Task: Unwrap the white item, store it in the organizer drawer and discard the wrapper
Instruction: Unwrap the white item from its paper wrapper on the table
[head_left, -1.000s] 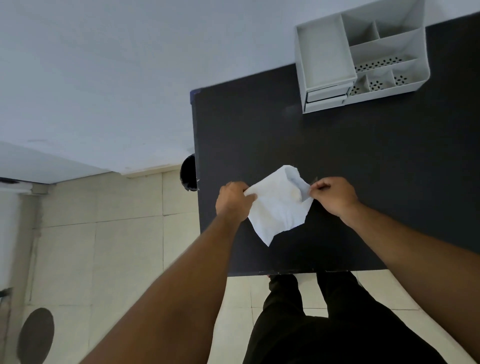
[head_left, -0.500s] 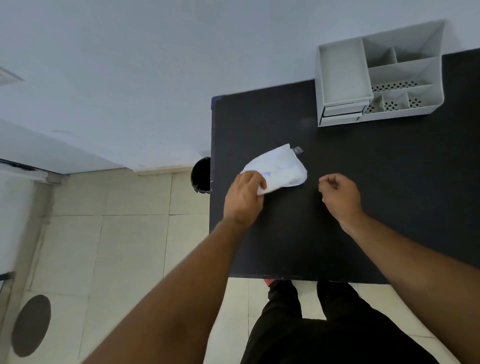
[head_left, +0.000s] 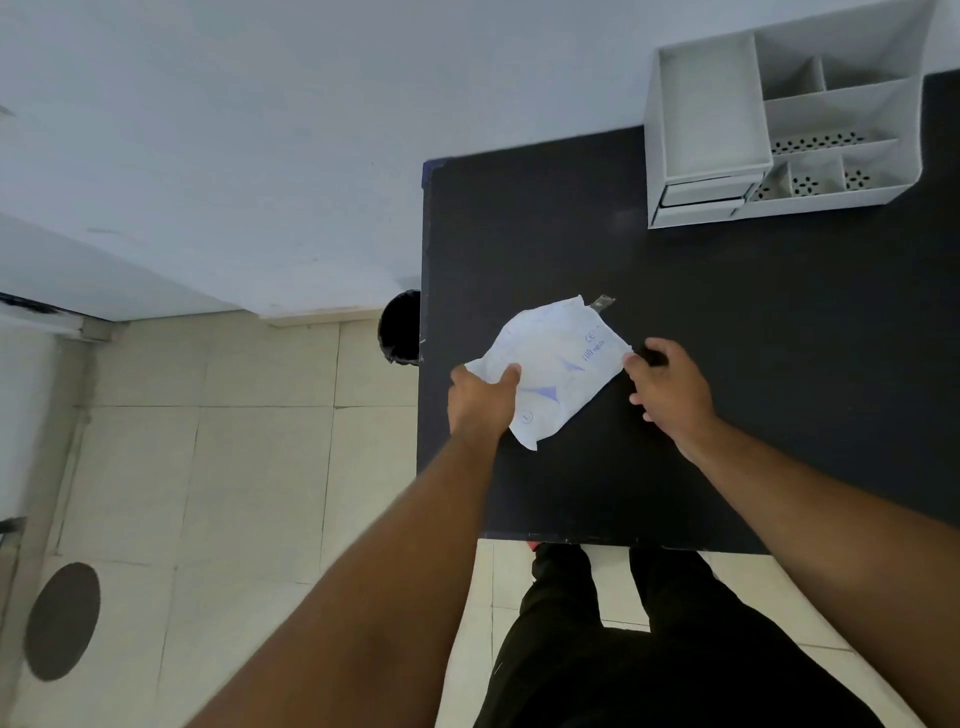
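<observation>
A crumpled white wrapper (head_left: 558, 364) with blue print lies flat over the black table (head_left: 753, 364), printed side up. My left hand (head_left: 483, 400) grips its left edge, thumb on top. My right hand (head_left: 670, 387) pinches the wrapper's right corner with curled fingers. I cannot tell whether the white item is still inside the wrapper. A small grey piece (head_left: 602, 301) lies on the table at the wrapper's far corner. The grey organizer (head_left: 706, 109) stands at the table's far right, its drawer (head_left: 701, 191) slightly ajar at the front.
A black bin (head_left: 400, 327) stands on the tiled floor against the table's left edge, just left of the wrapper. The white wall runs behind the table. My legs in black trousers (head_left: 623, 649) are at the table's near edge.
Both hands first held the wrapper up. My right hand let go while the left carried it farther over the table. Now the right hand is back at its right corner, print facing up.
</observation>
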